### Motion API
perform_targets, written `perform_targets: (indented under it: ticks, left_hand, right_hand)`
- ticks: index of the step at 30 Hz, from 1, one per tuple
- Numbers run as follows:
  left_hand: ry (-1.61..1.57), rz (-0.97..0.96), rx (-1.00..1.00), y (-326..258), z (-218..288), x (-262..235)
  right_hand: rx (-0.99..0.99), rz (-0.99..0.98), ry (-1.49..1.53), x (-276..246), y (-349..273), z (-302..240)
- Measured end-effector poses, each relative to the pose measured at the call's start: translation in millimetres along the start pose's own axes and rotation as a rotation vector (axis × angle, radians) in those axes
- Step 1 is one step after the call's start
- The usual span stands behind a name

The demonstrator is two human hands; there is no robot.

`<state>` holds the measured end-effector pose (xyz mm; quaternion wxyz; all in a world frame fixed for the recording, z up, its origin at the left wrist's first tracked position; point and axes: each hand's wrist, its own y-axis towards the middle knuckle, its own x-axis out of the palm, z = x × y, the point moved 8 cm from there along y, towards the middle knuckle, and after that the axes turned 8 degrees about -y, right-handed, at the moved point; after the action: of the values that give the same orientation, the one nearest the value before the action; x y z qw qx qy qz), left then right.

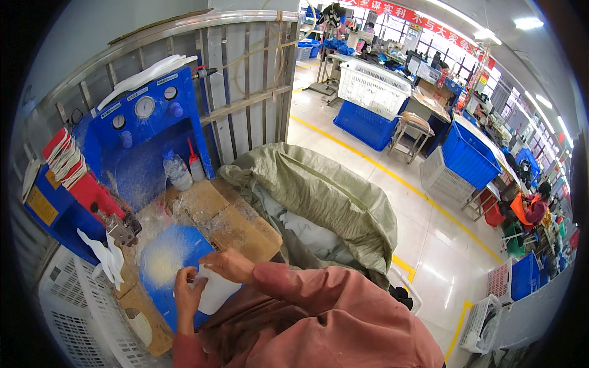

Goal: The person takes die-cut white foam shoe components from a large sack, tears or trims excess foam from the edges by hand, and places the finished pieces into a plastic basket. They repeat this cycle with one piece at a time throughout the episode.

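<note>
1. Left hand (pixel 189 291): thumb and fingers curved apart at the white piece (pixel 217 293); cannot tell if gripping.
2. Right hand (pixel 229 265): fingers pinched on its top edge.
3. White piece: at the blue board's (pixel 161 295) right edge.

Smooth matt white piece (pixel 218 293), rough dusty cardboard (pixel 245 232), crinkled sheeny plastic sack (pixel 337 191), shiny metal railing (pixel 245 17).

Open corner, crowded edges
Room lies over the tabletop's (pixel 250 230) right corner; two bottles (pixel 178 173) block the far edge, a machine head (pixel 121 229) (jutting in) the left, a sack (pixel 334 187) the right.
</note>
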<state>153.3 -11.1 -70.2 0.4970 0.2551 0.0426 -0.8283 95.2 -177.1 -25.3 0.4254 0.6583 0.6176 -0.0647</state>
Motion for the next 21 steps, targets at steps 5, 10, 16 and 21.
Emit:
perform_targets:
  ticks: [5,10,16,21]
  left_hand:
    - [0.296,-0.193,0.299,-27,85,-26]
    - [0.382,-0.467,-0.033,-44,98,-34]
    - [0.329,-0.474,-0.017,-42,107,-37]
    - [0.127,-0.545,-0.337,-55,68,-60]
  right_hand:
    - [-0.299,-0.135,0.122,-26,-10,-84]
    - [-0.263,-0.153,0.3,-55,-7,-101]
    - [-0.031,-0.153,0.339,-56,-13,-76]
    - [0.372,-0.025,0.775,-52,-31,-12]
